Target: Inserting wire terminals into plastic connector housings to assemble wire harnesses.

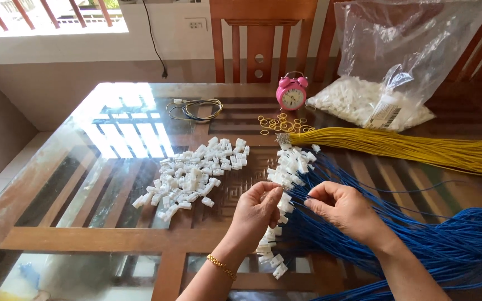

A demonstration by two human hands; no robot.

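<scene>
White plastic connectors sit pinched in my left hand, whose fingers curl up and inward around the top of a hanging string of them, wrist bent back and ringed by a gold bracelet. My right hand comes in from the right with the forearm angled down toward the lower edge, fingers closed in a pinch on the end of a blue wire just beside those connectors. The two hands sit close together above the glass-topped wooden bench, thumbs nearly facing each other. The blue wire belongs to a thick bundle of blue wires fanning off to the right under my forearm. To the left of my hands lies a loose heap of white connectors (well apart from the left hand). Farther back lie a yellow wire bundle, some rubber bands, a pink alarm clock and a clear plastic bag of white parts.
</scene>
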